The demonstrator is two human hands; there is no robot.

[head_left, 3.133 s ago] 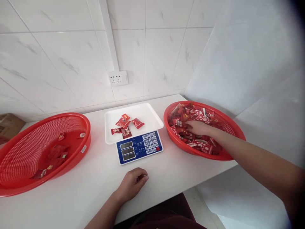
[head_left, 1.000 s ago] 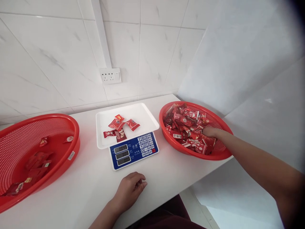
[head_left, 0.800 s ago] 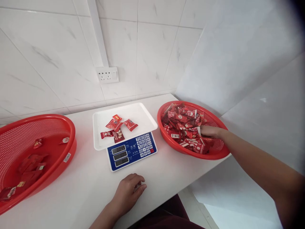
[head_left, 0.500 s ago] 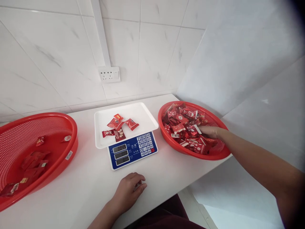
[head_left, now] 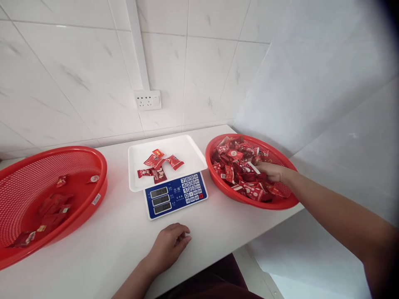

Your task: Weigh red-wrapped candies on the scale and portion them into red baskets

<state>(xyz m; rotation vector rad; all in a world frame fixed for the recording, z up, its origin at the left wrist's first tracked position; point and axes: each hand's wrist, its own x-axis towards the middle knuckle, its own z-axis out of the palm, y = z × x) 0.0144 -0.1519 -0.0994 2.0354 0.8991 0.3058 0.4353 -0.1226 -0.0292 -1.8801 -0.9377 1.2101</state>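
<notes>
My left hand (head_left: 171, 246) rests on the white table in front of the scale, its fingers loosely curled and what is inside them hidden. My right hand (head_left: 270, 171) reaches into the right red basket (head_left: 218, 182), its fingertips among red wrapped candies (head_left: 254, 190) beside a white-edged packet. Those fingertips are partly hidden. The blue-fronted scale (head_left: 176, 195) carries a white tray (head_left: 190, 153) with several small red packets (head_left: 159, 175) lying on it.
Another red basket (head_left: 101, 174) stands at the left with several red packets (head_left: 52, 207) inside. The white table (head_left: 109, 257) ends at a front edge near my legs. A tiled wall with a socket (head_left: 149, 99) rises behind, and a pale panel stands at the right.
The view has shifted slightly, so the left basket and scale sit a little further right. My right hand has moved slightly among the candies, and some packets lie differently. My left hand stays on the table.
</notes>
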